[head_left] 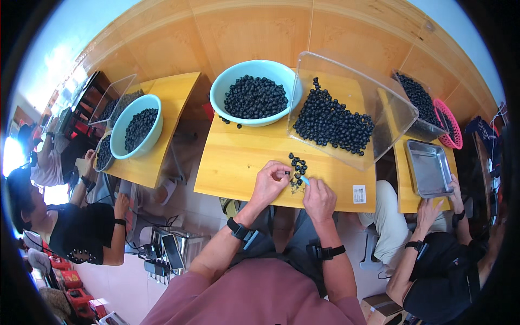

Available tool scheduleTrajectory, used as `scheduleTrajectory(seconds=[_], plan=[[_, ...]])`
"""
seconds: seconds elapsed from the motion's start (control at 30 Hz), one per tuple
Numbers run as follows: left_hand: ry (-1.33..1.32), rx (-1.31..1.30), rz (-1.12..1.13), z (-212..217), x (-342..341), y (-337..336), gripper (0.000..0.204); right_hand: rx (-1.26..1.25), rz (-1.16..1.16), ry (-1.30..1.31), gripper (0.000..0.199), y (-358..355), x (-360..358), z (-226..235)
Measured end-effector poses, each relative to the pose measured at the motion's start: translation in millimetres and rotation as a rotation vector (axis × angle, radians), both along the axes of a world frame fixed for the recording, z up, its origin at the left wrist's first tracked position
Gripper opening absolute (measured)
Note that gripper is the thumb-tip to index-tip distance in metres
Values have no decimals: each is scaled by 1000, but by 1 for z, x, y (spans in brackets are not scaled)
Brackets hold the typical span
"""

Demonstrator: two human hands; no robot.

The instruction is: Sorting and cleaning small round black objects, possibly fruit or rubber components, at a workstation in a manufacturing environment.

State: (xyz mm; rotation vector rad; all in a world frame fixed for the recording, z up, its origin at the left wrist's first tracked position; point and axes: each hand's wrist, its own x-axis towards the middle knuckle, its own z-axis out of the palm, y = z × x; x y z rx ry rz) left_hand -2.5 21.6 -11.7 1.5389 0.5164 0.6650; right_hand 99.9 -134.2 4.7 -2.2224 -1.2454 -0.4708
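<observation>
My left hand (272, 183) is closed at the near edge of the yellow wooden table (233, 162), pinching a small round black piece (287, 173) between thumb and fingertips. My right hand (319, 199) is wrapped round a small tool with a light blue handle (305, 180); its tip points at the piece, but the working end is too small to make out. Several loose black pieces (299, 163) lie just beyond my fingers, with dark crumbs below them. Farther back, a heap of the same black pieces (336, 127) lies in a clear plastic bin (398, 116) tipped on its side.
A light blue basin (218, 100) of black pieces stands at the table's back left. A person at left sits by another blue basin (155, 132). The person at right holds a metal tray (430, 168), near a pink basket (456, 130). A white label (359, 194) sticks to my table.
</observation>
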Motion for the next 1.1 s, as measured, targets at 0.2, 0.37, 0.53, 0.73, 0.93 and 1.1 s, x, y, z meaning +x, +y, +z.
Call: scheduleTrajectory(seconds=[0.2,0.37,0.53,0.73,0.93,1.1], plan=[[40,112,-7,4,-1,-4,18,11,9,-15,10,-2,0,0],[-7,-7,-33,1,2,-4,27,15,100,-61,11,-3,0,-2],[36,0,-46,8,0,-8,28,6,76,-55,11,-4,-2,0],[78,60,-71,5,-1,-5,27,6,67,-53,11,-2,-3,1],[94,62,-83,7,-1,-7,26,11,80,-49,9,-2,-2,3],[100,58,-72,9,-1,-7,24,-2,78,-31,9,-3,-3,4]])
